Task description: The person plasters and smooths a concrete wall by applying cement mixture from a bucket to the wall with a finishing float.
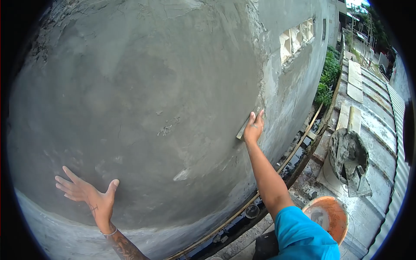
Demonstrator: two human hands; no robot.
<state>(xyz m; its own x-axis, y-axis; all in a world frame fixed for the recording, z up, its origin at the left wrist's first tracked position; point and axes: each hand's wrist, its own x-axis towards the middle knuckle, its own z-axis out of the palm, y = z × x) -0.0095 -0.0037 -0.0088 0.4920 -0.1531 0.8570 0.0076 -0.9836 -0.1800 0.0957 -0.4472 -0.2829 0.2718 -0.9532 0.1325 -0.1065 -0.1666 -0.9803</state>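
Wet grey plaster covers the wall point(143, 95) in front of me, with a few scratches and a pale patch low down. My right hand point(253, 127) is closed round a plastering float point(241, 132), pressed near the rough edge where the fresh plaster meets the older, paler surface. Only the float's lower end shows; the hand hides the rest. At the lower left, my left hand point(89, 195) is held up close to the plaster with thumb and fingers spread, holding nothing.
To the right stands a bucket point(331, 171) of mortar with a trowel point(359, 184) resting at its rim. Nearer is an orange bucket point(338, 221). A metal sheet roof point(377, 143) runs alongside, and a narrow gap with dark water lies below the wall. Vent blocks point(297, 39) sit higher up.
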